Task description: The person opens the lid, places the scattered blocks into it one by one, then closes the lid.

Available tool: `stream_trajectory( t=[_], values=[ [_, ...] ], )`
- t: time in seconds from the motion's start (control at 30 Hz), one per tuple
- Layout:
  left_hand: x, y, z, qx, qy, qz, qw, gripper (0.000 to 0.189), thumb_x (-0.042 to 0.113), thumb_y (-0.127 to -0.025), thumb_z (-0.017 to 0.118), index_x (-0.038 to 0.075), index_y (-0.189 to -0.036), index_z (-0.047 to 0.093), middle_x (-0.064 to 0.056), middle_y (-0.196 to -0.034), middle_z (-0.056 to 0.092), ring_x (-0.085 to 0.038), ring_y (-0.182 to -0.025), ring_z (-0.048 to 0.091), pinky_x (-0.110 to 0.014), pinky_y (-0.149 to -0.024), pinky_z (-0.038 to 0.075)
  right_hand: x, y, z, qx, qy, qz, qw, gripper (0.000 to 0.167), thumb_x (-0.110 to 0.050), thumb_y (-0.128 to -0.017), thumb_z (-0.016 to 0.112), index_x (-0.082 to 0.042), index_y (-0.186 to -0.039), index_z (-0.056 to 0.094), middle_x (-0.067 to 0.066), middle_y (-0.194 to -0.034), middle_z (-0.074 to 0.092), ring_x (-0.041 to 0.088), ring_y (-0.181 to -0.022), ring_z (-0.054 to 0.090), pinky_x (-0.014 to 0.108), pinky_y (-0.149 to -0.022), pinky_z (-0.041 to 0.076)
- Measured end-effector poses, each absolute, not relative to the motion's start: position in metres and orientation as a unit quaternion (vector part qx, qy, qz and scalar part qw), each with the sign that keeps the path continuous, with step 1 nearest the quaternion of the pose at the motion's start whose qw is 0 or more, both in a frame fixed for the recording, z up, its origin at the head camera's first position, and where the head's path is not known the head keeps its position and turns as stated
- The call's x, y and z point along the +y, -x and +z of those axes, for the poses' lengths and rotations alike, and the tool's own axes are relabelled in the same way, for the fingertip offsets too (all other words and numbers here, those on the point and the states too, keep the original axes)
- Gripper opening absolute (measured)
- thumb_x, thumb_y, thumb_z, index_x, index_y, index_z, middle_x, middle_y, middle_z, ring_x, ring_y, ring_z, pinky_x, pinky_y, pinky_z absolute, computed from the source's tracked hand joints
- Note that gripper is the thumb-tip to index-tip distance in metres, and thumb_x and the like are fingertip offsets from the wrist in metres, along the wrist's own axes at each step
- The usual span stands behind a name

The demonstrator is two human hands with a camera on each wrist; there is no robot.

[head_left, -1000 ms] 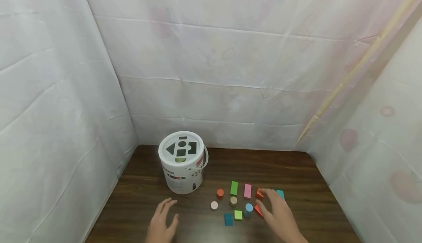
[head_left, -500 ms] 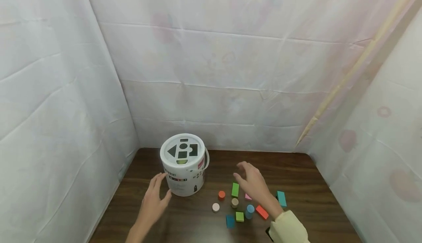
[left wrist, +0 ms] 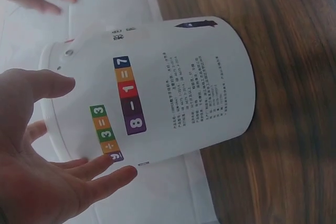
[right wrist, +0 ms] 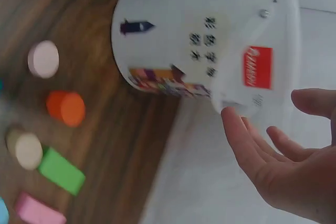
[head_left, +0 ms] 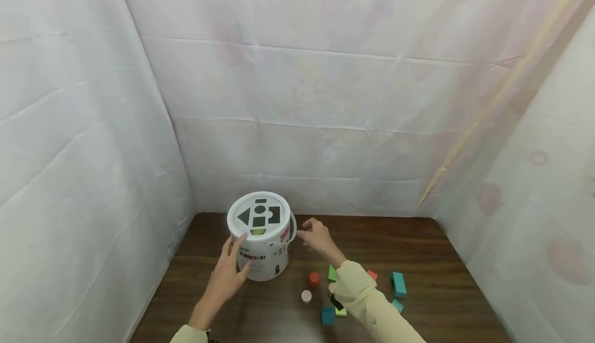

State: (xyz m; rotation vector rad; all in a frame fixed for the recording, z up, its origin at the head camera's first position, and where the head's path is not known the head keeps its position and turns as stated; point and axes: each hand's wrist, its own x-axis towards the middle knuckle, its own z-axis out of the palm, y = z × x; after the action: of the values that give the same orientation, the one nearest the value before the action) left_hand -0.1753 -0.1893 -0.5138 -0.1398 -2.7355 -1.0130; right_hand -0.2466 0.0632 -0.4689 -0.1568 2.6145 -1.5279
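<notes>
A white bucket [head_left: 268, 263] stands on the table at centre left of the head view. Its round lid [head_left: 248, 202] has dark shaped holes, one with green showing. My left hand [head_left: 224, 276] is at the bucket's left front, thumb and fingers spread beside the wall below the lid; whether they touch is unclear. My right hand [head_left: 321, 239] hovers just right of the bucket's handle [head_left: 294, 227]. In the right wrist view, its fingers [right wrist: 247, 148] reach toward the bucket near the lid with nothing held between them.
Several blocks lie right of the bucket: an orange-red cylinder [head_left: 314, 279], a pale disc [head_left: 306, 296], a green block [head_left: 332, 273], a blue block [head_left: 327, 315] and a teal block [head_left: 398, 284]. My right sleeve [head_left: 367, 301] covers others. White cloth walls [head_left: 297, 141] enclose the dark wooden table [head_left: 441, 281].
My right hand has gone from over the blocks leftward to the bucket's handle side. My left hand has moved up and forward to the bucket's left front. The bucket stays in place.
</notes>
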Motion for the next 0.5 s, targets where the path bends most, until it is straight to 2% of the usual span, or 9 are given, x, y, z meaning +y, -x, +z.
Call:
stream_trajectory(
  t=[0.1, 0.23, 0.4, 0.5],
  values=[
    [-0.187, 0.177, -0.514, -0.932, 0.053, -0.346, 0.092, 0.079, 0.016, -0.083, 0.070, 0.029, -0.148, 0.027, -0.023, -0.151, 0.018, -0.049, -0.122, 0.042, -0.065, -0.078, 0.046, 0.058, 0.255, -0.480, 0.845, 0.017, -0.527, 0.093, 0.043, -0.021, -0.089, 0.060, 0.009, -0.119, 0.048, 0.019, -0.102, 0.057, 0.033, -0.078, 0.064, 0.042, -0.064, 0.057],
    [-0.186, 0.180, -0.512, -0.936, 0.068, -0.338, 0.065, 0.082, 0.017, -0.083, 0.069, 0.032, -0.149, 0.023, -0.024, -0.151, 0.017, -0.050, -0.128, 0.034, -0.073, -0.083, 0.038, 0.053, 0.261, -0.489, 0.839, -0.012, -0.534, 0.106, 0.040, -0.016, -0.090, 0.057, 0.011, -0.117, 0.047, 0.022, -0.102, 0.056, 0.039, -0.080, 0.064, 0.042, -0.062, 0.056],
    [-0.187, 0.181, -0.511, -0.938, 0.069, -0.334, 0.060, 0.081, 0.017, -0.083, 0.069, 0.034, -0.148, 0.024, -0.023, -0.152, 0.018, -0.049, -0.128, 0.035, -0.073, -0.084, 0.036, 0.045, 0.261, -0.494, 0.830, -0.019, -0.548, 0.101, 0.043, -0.007, -0.085, 0.052, 0.013, -0.122, 0.043, 0.019, -0.089, 0.057, 0.037, -0.073, 0.064, 0.037, -0.053, 0.055],
    [-0.187, 0.182, -0.513, -0.938, 0.073, -0.335, 0.058, 0.081, 0.016, -0.084, 0.069, 0.033, -0.148, 0.024, -0.026, -0.150, 0.018, -0.050, -0.126, 0.036, -0.073, -0.083, 0.037, 0.042, 0.258, -0.497, 0.818, -0.037, -0.566, 0.090, 0.047, -0.003, -0.081, 0.052, 0.011, -0.124, 0.041, 0.018, -0.081, 0.058, 0.038, -0.073, 0.064, 0.037, -0.052, 0.054]
  ],
)
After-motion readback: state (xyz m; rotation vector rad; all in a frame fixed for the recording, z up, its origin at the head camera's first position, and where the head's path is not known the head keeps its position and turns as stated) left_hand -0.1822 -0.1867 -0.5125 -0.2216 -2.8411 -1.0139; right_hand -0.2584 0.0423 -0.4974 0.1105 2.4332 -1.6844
